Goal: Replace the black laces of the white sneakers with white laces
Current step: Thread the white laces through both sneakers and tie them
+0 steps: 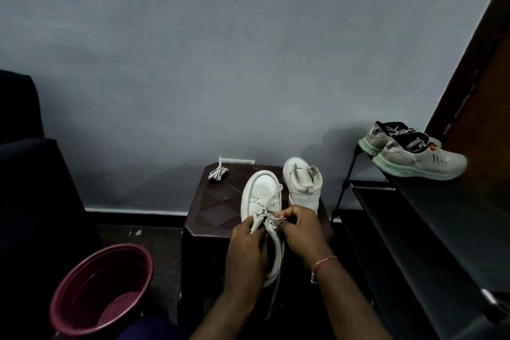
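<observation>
Threading a white lace [271, 201] through a sneaker [262, 190] on the counter [218, 207].
Pinching one strand with the left hand [248, 246], and the other strand near the eyelets with the right hand [300, 232]; toe pointing away. Just beside on the right, a second sneaker [303, 185]; at the far left corner, a lace bundle [218, 173].

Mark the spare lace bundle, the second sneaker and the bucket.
spare lace bundle [218, 173], head view, middle of the coil
second sneaker [303, 196], head view, heel panel
bucket [91, 290], head view, inner wall
</observation>
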Available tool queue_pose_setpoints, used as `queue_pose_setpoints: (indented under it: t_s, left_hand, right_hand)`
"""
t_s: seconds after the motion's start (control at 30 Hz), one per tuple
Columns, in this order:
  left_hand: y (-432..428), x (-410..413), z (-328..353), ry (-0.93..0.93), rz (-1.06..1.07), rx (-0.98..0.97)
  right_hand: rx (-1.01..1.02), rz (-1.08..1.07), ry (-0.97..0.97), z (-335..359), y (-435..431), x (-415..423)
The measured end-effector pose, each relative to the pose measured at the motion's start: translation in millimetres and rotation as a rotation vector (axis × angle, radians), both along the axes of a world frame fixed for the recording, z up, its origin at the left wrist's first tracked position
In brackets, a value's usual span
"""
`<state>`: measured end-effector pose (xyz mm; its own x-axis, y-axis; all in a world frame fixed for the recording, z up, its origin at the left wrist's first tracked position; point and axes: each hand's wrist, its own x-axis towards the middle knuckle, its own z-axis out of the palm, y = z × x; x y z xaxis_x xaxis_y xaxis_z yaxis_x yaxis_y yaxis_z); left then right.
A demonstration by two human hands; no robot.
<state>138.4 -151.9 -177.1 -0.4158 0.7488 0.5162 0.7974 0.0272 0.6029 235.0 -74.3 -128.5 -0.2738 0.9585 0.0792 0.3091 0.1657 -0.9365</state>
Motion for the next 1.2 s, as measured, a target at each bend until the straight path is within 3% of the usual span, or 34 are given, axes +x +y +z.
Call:
queue_pose_setpoints:
  t_s: [0.17,0.4,0.6,0.87,1.03,1.13,1.2]
  left_hand:
    - [1,-2,-7,0.025,-0.005,-0.017]
    - [3,-1,-11,0.048,0.001,0.008]
    - [0,-3,-17,0.069,-0.017,-0.020]
    - [4,4,-8,-0.124,0.036,0.035]
    - [11,5,4,-0.214,0.088,0.006]
    - [12,9,24,-0.263,0.112,-0.068]
    - [12,11,30,-0.162,0.142,-0.174]
  right_hand:
    - [0.120,-0.008,-0.185,10,3,-1]
    - [-0.042,0.128,-0.235,25,8,6]
    - [0.008,0.241,-0.390,27,15,1]
    - [-0.005,0.117,-0.180,14,8,-3]
    - [0.118,0.305,-0.272,3,-3,-4]
    - [0.201,0.286,-0.315,-4,-11,-5]
    - [0.215,0.290,-0.323,-4,-12,-3]
